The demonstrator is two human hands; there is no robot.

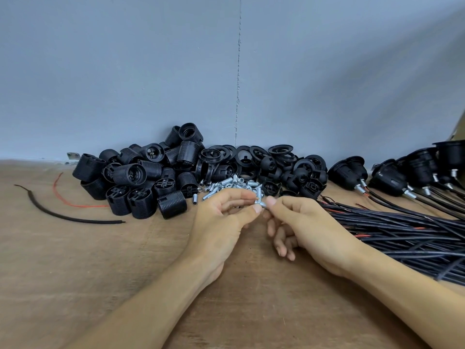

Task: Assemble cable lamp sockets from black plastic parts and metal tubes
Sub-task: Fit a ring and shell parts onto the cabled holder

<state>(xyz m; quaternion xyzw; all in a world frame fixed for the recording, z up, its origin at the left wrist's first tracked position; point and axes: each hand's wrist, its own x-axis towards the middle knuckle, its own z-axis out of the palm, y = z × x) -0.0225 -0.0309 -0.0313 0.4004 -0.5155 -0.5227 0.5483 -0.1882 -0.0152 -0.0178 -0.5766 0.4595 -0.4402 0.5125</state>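
Note:
At the middle of the wooden bench, my left hand (pixel 224 217) and my right hand (pixel 299 222) meet fingertip to fingertip. Between them sits a small silver metal tube (pixel 261 203), pinched by the thumb and forefinger of both hands. Just behind them lies a loose pile of metal tubes (pixel 226 186). A heap of black threaded socket bodies (pixel 141 177) fills the back left. Black rings and caps (pixel 266 162) are piled at the back centre.
A thick bundle of black cables (pixel 402 230) with red cores runs along the right. Several assembled sockets (pixel 402 175) with cables stand at the back right. A cut black cable piece (pixel 63 217) and a red wire (pixel 75 204) lie at the left. A grey wall (pixel 226 71) closes the back.

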